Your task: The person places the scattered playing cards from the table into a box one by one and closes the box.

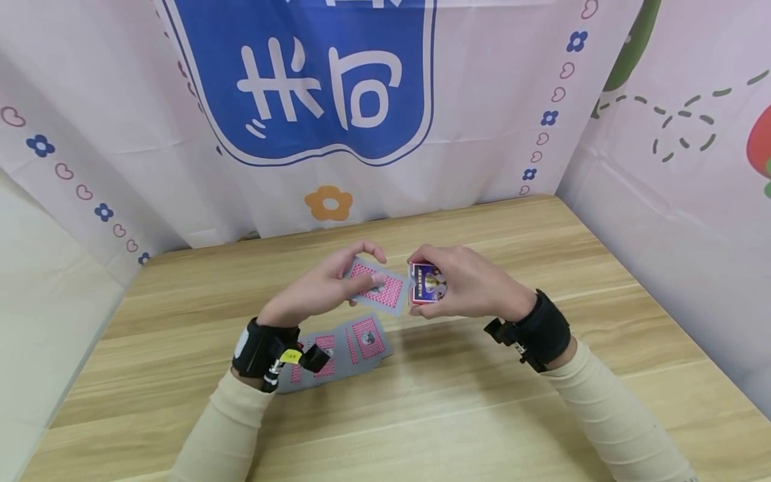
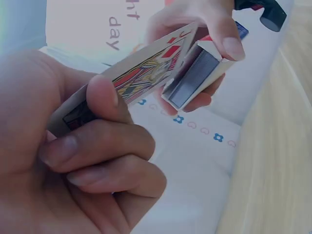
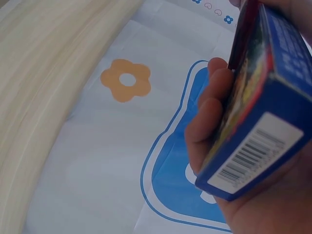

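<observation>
My left hand (image 1: 313,288) pinches a playing card (image 1: 390,292), its pink patterned back turned up in the head view. The left wrist view shows its face, a jack of diamonds (image 2: 153,68). In my right hand (image 1: 472,281) is a blue card box (image 1: 426,284), gripped between thumb and fingers. The box's uncovered end points toward the card, and a stack of cards (image 2: 197,78) shows inside it. The card's far edge is right by that end; whether they touch I cannot tell. A barcode marks the box's other end (image 3: 258,151) in the right wrist view.
Several more cards (image 1: 369,340) lie overlapping, backs up, on the wooden table (image 1: 482,402), partly behind the left wrist's camera strap (image 1: 262,348). A printed cloth (image 1: 482,80) hangs along the table's back edge, and another covers the right side.
</observation>
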A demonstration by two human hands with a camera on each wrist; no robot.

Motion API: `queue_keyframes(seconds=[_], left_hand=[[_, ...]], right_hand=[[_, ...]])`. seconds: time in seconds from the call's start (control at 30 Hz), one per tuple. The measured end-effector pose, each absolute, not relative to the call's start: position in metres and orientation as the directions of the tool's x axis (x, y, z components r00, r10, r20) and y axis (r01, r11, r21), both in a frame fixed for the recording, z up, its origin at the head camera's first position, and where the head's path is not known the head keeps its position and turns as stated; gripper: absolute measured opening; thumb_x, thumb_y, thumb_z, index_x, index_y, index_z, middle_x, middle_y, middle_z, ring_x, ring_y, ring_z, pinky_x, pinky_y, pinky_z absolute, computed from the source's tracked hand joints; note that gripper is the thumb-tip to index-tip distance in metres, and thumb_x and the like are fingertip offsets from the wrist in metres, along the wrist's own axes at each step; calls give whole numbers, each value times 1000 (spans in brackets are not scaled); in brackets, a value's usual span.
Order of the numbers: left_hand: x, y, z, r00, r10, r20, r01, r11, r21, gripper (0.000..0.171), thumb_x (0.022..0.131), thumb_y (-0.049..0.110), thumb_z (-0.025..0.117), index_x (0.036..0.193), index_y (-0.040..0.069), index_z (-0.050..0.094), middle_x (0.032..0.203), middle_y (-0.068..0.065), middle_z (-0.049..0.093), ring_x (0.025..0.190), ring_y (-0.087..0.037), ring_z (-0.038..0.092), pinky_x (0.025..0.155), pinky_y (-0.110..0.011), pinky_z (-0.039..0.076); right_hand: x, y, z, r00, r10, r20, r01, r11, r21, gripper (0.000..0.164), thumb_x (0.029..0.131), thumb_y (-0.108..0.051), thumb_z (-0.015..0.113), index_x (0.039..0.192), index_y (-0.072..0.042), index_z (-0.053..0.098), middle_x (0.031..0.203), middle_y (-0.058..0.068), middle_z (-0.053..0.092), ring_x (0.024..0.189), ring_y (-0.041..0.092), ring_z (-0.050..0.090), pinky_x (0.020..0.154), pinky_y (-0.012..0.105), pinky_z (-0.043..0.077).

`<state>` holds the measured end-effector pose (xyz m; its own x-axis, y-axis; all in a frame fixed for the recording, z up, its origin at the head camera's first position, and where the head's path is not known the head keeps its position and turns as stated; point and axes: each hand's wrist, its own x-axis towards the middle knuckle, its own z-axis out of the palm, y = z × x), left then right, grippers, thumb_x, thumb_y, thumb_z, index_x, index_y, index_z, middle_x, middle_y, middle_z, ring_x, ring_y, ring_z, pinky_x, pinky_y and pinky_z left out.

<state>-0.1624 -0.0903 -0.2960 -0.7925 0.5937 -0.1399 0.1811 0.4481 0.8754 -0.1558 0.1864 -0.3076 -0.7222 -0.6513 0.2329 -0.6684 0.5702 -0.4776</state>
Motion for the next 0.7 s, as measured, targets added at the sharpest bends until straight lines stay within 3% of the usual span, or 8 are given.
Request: queue_keyframes(seconds=[0.53, 0.6, 0.7], left_hand=[[-156, -65, -306, -881, 472, -32, 199, 430, 881, 27, 109, 26, 58, 133, 18, 47, 97, -7, 65, 73, -21, 60, 65, -27, 50], [-153, -56, -311, -872, 488, -33, 195, 410, 891, 27, 110, 27, 55, 134, 18, 44, 101, -8, 67, 75, -21, 62, 69, -28, 53], [-149, -46, -315, -859, 507, -74, 133, 360, 923, 35, 113, 35, 46, 142, 18, 33, 112, -12, 70, 94, -22, 71, 87, -35, 60]], right_hand=[[-155, 184, -308, -722, -648, 242, -669, 566, -482, 68, 79, -36, 93, 131, -7, 60, 108, 5, 73, 83, 10, 65, 72, 23, 57], [-155, 183, -309, -710, -654, 260, -683, 552, -478, 67, 79, -35, 93, 131, -7, 61, 109, 5, 74, 83, 10, 66, 71, 23, 57], [-155, 182, -310, -694, -661, 286, -704, 539, -462, 66, 79, -35, 93, 130, -6, 61, 108, 5, 74, 83, 10, 67, 70, 22, 57]])
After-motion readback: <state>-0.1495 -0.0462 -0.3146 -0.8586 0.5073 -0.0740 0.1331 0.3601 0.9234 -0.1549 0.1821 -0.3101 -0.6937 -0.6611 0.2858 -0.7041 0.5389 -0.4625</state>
